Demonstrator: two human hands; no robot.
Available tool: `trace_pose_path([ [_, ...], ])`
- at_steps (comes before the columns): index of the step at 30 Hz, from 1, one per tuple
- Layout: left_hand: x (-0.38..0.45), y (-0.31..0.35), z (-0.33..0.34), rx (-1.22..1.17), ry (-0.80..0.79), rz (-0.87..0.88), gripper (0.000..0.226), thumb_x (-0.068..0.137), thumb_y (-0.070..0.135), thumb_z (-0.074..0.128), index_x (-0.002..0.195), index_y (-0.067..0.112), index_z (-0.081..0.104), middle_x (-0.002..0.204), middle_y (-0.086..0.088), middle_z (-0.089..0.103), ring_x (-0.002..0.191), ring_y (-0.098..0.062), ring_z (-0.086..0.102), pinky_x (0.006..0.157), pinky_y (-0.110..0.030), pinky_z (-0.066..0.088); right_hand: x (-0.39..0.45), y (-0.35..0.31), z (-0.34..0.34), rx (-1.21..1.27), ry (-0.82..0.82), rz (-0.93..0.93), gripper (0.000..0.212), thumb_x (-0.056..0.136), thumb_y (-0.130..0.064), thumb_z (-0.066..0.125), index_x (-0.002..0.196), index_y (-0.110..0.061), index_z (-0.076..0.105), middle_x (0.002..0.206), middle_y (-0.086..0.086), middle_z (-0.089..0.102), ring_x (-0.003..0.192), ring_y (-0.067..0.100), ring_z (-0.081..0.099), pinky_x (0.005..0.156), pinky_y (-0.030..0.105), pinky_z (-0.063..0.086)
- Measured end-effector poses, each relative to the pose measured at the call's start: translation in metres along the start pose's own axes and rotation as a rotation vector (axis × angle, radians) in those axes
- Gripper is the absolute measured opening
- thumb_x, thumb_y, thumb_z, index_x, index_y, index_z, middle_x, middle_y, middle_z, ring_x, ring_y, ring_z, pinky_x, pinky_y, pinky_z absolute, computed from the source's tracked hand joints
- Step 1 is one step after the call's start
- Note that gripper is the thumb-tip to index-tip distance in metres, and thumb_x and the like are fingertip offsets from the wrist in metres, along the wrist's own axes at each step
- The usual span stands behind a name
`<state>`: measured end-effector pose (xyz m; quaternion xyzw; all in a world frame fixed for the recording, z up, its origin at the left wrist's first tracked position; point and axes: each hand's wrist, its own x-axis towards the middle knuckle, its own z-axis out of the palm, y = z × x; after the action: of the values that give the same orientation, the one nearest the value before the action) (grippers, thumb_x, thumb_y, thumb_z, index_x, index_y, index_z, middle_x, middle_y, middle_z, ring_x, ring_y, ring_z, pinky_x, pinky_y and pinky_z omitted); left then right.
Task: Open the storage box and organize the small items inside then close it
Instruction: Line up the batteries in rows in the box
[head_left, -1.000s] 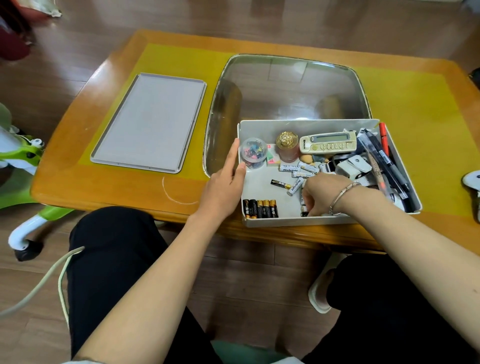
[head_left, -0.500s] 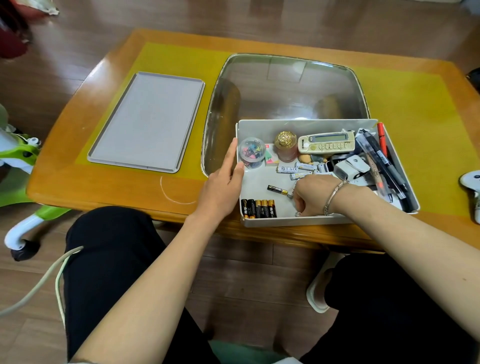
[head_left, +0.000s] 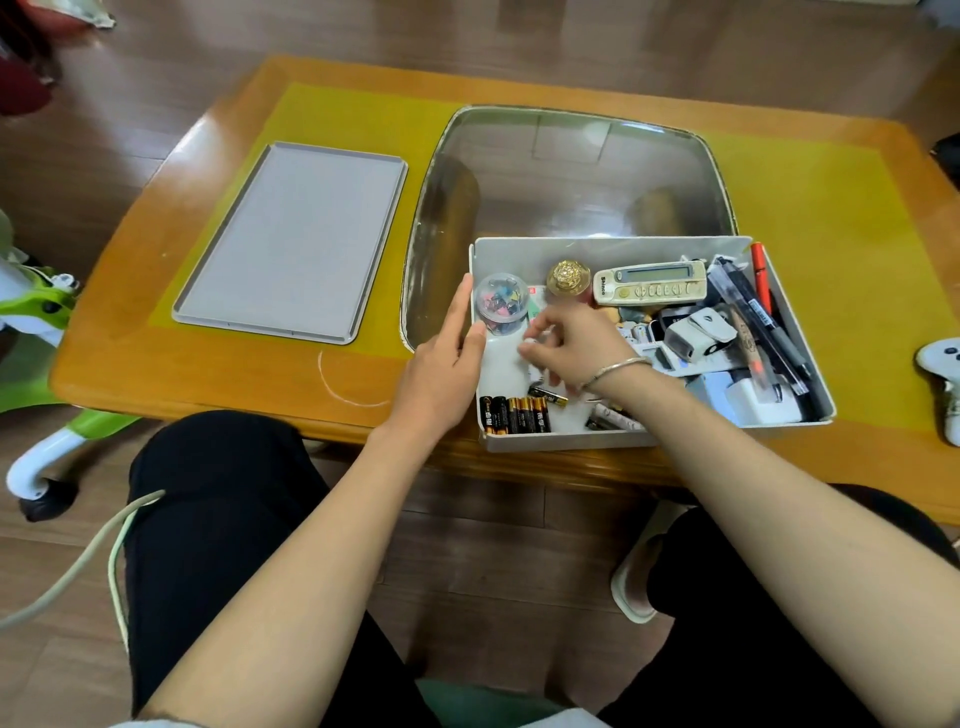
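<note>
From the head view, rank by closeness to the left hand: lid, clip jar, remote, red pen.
Left hand rests on the box's left wall.
1. Clip jar, just inside that wall.
2. Remote, back middle.
3. Lid, left on the table.
4. Red pen, far right edge.

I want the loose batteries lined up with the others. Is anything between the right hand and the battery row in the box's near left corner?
Only one loose black-and-gold battery lies between the right hand and the row of black-and-gold batteries in the grey storage box; otherwise bare floor.
</note>
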<state>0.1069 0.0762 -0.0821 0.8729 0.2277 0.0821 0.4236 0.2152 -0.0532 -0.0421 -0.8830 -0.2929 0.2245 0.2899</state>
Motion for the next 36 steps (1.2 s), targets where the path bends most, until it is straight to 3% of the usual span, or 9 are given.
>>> trace_pose_path([
  [3,0.000,0.000,0.001,0.013,0.011,0.004,0.051,0.103,0.044,0.023,0.147,0.050,-0.001,0.085,-0.003,0.061,0.070,-0.017,0.058,0.064,-0.046,0.055,0.012,-0.013,0.018,0.036,0.025,0.053,0.014,0.085,-0.023,0.067,0.094,-0.014,0.059,0.064,0.005,0.067,0.041,0.009,0.059,0.040,0.022,0.049],
  [6,0.001,0.000,0.002,0.003,0.011,0.002,0.051,0.103,0.043,0.023,0.147,0.051,-0.002,0.091,-0.003,0.061,0.072,-0.016,0.058,0.066,-0.046,0.056,0.018,-0.014,0.031,0.047,-0.055,0.112,0.022,0.084,-0.022,0.069,0.102,-0.013,0.061,0.073,0.010,0.069,0.053,0.019,0.064,0.060,0.035,0.059],
  [10,0.002,-0.002,0.002,0.005,0.017,0.013,0.051,0.103,0.043,0.023,0.147,0.051,-0.001,0.086,-0.003,0.060,0.069,-0.017,0.055,0.062,-0.043,0.055,0.020,-0.010,0.034,-0.056,-0.106,0.100,0.030,0.082,-0.020,0.070,0.112,-0.018,0.062,0.086,0.005,0.070,0.063,0.014,0.065,0.075,0.030,0.055],
  [15,0.002,-0.003,0.005,0.005,0.030,0.025,0.051,0.103,0.043,0.023,0.148,0.050,0.000,0.083,-0.002,0.055,0.065,-0.013,0.051,0.056,-0.032,0.044,0.017,-0.012,0.032,-0.049,-0.174,0.064,0.035,0.081,-0.011,0.069,0.115,-0.017,0.063,0.069,-0.005,0.062,0.063,0.008,0.060,0.064,0.020,0.049],
  [19,0.002,-0.002,0.003,0.009,0.011,0.010,0.052,0.103,0.043,0.023,0.148,0.048,-0.001,0.087,-0.003,0.057,0.069,-0.017,0.053,0.059,-0.036,0.049,0.013,-0.012,0.022,-0.037,-0.192,0.028,0.045,0.081,-0.011,0.069,0.124,-0.015,0.056,0.084,0.003,0.070,0.082,0.014,0.066,0.084,0.027,0.052],
  [24,0.001,-0.001,0.002,0.032,0.010,0.013,0.052,0.103,0.043,0.022,0.149,0.047,-0.002,0.085,-0.002,0.060,0.065,-0.014,0.054,0.052,-0.031,0.044,-0.001,0.002,-0.015,-0.149,-0.164,-0.008,0.020,0.078,-0.015,0.075,0.096,-0.015,0.066,0.077,-0.001,0.069,0.059,0.007,0.061,0.045,0.009,0.044],
  [27,0.000,0.000,0.000,0.021,0.000,0.002,0.052,0.103,0.043,0.022,0.148,0.050,-0.003,0.098,-0.004,0.065,0.078,-0.017,0.060,0.064,-0.041,0.054,-0.013,0.015,-0.033,-0.364,-0.219,0.014,0.013,0.072,-0.019,0.080,0.076,-0.018,0.067,0.067,-0.009,0.062,0.060,0.002,0.057,0.059,0.014,0.047],
  [30,-0.001,0.001,-0.001,0.012,-0.003,0.005,0.052,0.103,0.043,0.023,0.149,0.048,-0.002,0.102,-0.002,0.065,0.081,-0.016,0.061,0.067,-0.044,0.056,-0.019,0.027,-0.037,-0.575,-0.314,0.040,0.011,0.069,-0.022,0.081,0.074,-0.019,0.071,0.072,-0.006,0.067,0.070,0.009,0.060,0.074,0.025,0.051],
  [36,-0.001,0.003,-0.002,0.018,-0.008,-0.001,0.053,0.103,0.043,0.023,0.149,0.046,-0.003,0.105,-0.002,0.065,0.083,-0.016,0.062,0.068,-0.044,0.057,-0.016,0.039,-0.027,-0.780,-0.352,0.041,0.008,0.072,-0.028,0.069,0.070,-0.021,0.066,0.079,0.000,0.068,0.077,0.021,0.062,0.066,0.025,0.048],
])
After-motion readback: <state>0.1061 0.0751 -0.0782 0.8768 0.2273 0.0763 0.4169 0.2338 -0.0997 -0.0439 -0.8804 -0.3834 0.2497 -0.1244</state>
